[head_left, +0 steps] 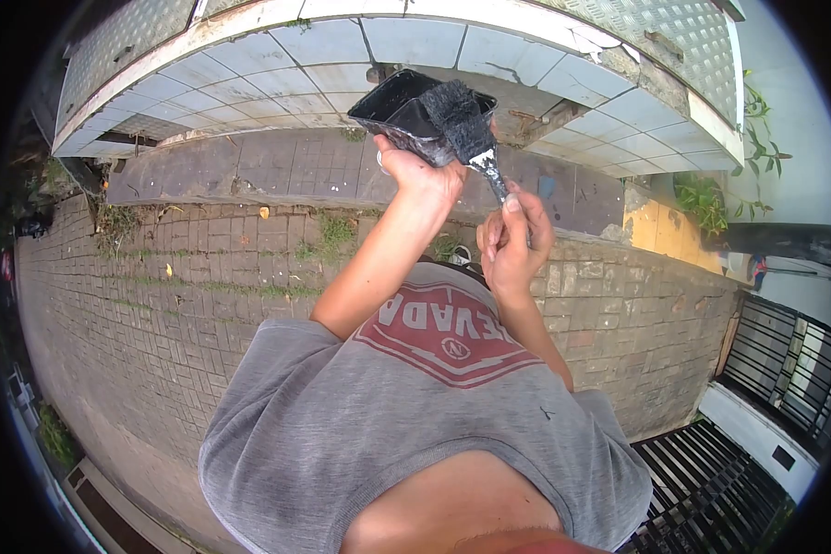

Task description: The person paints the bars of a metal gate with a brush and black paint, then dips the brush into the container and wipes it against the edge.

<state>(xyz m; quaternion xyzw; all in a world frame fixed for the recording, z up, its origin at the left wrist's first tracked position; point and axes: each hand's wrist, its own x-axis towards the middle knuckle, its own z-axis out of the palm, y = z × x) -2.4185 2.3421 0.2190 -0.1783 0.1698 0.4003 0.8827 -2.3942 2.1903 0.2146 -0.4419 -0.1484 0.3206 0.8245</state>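
Note:
A black paint tray (392,109) rests on my left hand (420,171), which supports it from below and at its near side; part of that hand is hidden under the tray. My right hand (517,238) pinches the paint-smeared handle of a wide paintbrush (460,120). Dark, paint-coated bristles lie over the right side of the tray, and white smears show where the handle meets the head. Both hands are held out in front of my chest.
A low wall of pale tiles (415,42) runs across in front, stained and chipped in places. Below it is a raised paved ledge (277,166), then brick paving (185,323) with tufts of grass. A plant (702,198) and a black metal gate (711,480) are at the right.

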